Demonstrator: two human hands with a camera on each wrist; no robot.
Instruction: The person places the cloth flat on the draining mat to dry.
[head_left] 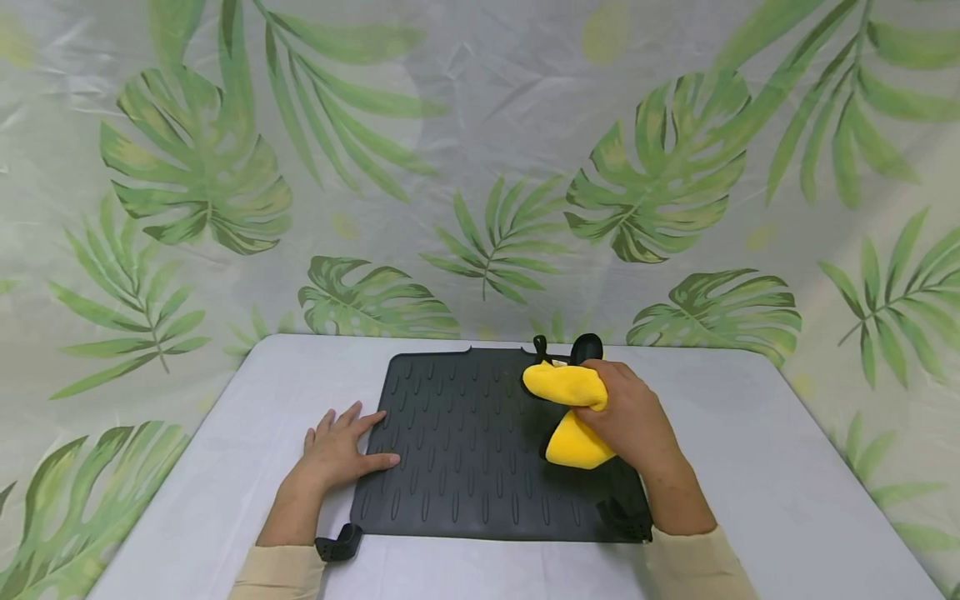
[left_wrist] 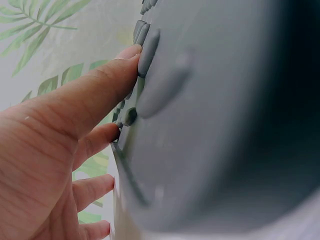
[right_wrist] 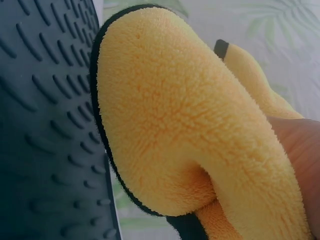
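Yellow fleecy microfibre cloth point(head_left: 572, 410) is bunching inside the clenching right hand point(head_left: 633, 417), pressing the black ribbed rubber mat point(head_left: 457, 450) beneath; flat left hand point(head_left: 337, 454) is steadying its far edge.

The person wears a long-sleeved top in a pale beige, cream-like cloth. The left sleeve point(head_left: 279, 575) and the right sleeve point(head_left: 693, 567) both end at the wrist, leaving the hands bare. A small black strap piece point(head_left: 339, 546) sits beside the left cuff. No rings or watch show on either hand.
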